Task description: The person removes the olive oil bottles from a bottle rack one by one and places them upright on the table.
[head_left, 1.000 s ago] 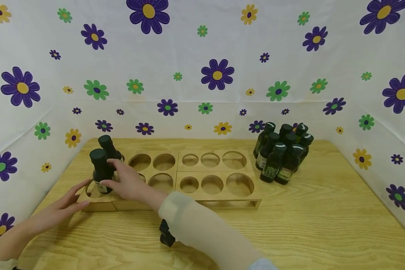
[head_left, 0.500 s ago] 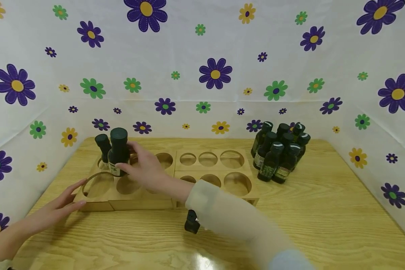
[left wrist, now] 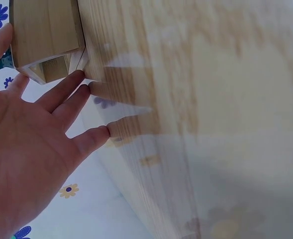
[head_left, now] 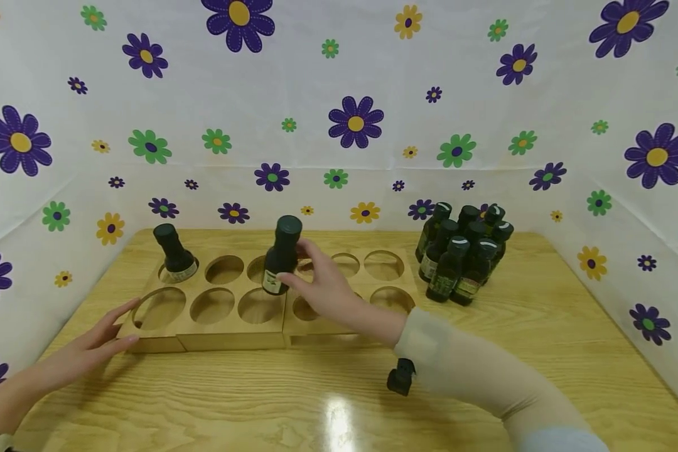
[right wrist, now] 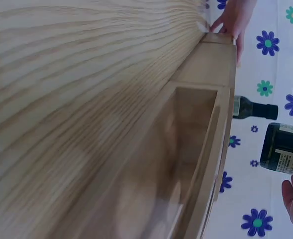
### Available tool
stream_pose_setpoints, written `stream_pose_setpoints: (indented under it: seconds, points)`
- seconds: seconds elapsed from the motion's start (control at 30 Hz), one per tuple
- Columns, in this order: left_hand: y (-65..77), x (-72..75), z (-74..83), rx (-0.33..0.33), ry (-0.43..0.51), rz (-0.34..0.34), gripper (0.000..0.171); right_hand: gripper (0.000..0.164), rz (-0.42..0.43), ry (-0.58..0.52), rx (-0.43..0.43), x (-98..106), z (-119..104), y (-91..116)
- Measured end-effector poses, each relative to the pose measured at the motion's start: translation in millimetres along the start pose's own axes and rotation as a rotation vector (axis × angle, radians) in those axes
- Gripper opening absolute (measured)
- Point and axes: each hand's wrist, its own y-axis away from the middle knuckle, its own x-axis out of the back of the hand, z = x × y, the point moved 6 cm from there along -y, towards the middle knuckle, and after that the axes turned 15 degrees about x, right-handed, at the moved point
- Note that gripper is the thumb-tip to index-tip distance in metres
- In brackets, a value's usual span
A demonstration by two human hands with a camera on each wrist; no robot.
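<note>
My right hand [head_left: 330,289] holds a dark bottle [head_left: 282,254] with a black cap and a pale label, upright above the middle of the wooden rack [head_left: 231,339]. In the right wrist view this bottle [right wrist: 284,148] is lifted off the rack, with fingertips at its side. My left hand [head_left: 93,348] touches the rack's front left corner with fingers extended; the left wrist view shows that hand [left wrist: 37,129] with its fingers spread beside the rack's end [left wrist: 47,35]. A second dark bottle [head_left: 176,254] stands in the rack's back left hole.
Several dark bottles [head_left: 454,270] stand grouped on the table [head_left: 520,339] to the right of the rack. Two rows of round holes of differing sizes run along the rack. A white cloth [head_left: 407,63] with printed flowers surrounds the table at the back and sides.
My right hand has lifted the bottle from the rack's front left hole and carried it rightward over the rack. The left hand stays at the corner.
</note>
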Motion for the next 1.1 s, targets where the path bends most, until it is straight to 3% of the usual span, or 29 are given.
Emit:
stream_pose_setpoints:
  seconds: [0.43,0.73,0.93,1.1]
  points:
    - [-0.3,-3.2,-3.9,0.001,0.037,-0.017,0.067,0.045,0.118,0.022,-0.103,81,17,72]
    - [0.2,-1.8,-3.4,0.011,0.032,-0.018,0.068,0.036,0.231,0.153,-0.042,142,12,122]
    - [0.4,0.2,-2.5,0.014,0.036,-0.017,0.068,0.038,0.294,0.225,-0.071,176,9,149]
    - [0.2,0.1,-2.5,0.014,0.043,-0.025,0.068,0.042,0.285,0.338,-0.100,203,13,169]
